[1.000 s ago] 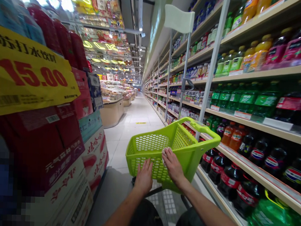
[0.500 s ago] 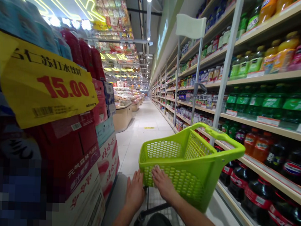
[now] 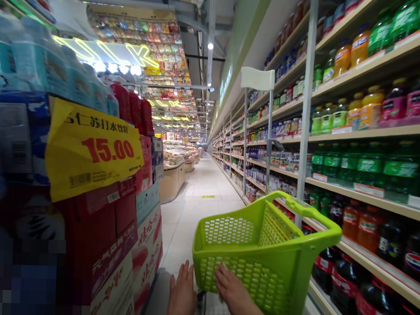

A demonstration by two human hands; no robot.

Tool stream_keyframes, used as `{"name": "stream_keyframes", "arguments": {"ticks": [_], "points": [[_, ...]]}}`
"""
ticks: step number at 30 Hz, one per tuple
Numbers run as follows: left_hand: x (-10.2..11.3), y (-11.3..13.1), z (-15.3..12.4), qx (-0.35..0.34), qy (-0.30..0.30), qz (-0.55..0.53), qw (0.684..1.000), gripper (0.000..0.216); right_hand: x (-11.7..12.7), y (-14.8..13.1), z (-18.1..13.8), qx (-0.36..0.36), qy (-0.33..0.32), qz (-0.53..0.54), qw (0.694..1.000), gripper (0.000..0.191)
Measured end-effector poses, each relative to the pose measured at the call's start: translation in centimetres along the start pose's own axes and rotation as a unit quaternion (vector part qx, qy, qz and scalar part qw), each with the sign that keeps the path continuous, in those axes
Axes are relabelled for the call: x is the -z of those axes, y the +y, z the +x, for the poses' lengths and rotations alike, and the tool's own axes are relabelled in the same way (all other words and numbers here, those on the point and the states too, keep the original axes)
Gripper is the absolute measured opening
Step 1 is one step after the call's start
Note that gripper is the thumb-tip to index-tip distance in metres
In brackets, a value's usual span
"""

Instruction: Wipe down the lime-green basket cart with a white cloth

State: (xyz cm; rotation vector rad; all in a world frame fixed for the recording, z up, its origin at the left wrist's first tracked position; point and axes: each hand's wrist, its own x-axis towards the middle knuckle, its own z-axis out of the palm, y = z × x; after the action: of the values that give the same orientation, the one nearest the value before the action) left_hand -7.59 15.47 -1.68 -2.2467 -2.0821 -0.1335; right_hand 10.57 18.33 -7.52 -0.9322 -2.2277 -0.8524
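A bright green plastic shopping cart [image 3: 244, 250] with perforated basket walls stands sideways in front of me, its handle up at the right. My right hand [image 3: 233, 289] lies over the cart's near side wall with fingers stretched out; whether its palm presses on the plastic I cannot tell. Just left of the basket's lower corner, my left hand [image 3: 182, 290] is raised with fingers extended and nothing in it. The cart's wheels and lower frame are mostly hidden.
Shelves of bottled drinks [image 3: 371, 163] run along the right. Stacked drink cartons [image 3: 125, 219] with a yellow price sign [image 3: 96, 149] stand close on the left. A tiled aisle [image 3: 195, 193] stretches ahead past display counters [image 3: 173, 181] and a pale panel on posts [image 3: 257, 79].
The view has tilted upward, so the cart, shelves and price sign sit lower in the picture. Both hands also appear lower, still open beside the basket.
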Motion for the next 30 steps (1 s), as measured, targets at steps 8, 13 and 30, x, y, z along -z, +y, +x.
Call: {"name": "stream_keyframes", "arguments": {"ticks": [8, 13, 30], "points": [[1.7, 5.7, -0.7, -0.118, -0.002, -0.07, 0.991, 0.067, 4.8, 4.7, -4.7, -0.061, -0.008, -0.053, 0.997, 0.036], [2.9, 8.4, -1.3, -0.168, 0.002, -0.081, 0.982, 0.065, 7.6, 5.9, -5.6, -0.072, -0.027, -0.05, 0.996, 0.04], [2.4, 13.9, -2.6, -0.253, -0.013, -0.094, 0.963, 0.068, 8.8, 7.9, -11.4, -0.18, 0.015, -0.104, 0.978, 0.043]]}}
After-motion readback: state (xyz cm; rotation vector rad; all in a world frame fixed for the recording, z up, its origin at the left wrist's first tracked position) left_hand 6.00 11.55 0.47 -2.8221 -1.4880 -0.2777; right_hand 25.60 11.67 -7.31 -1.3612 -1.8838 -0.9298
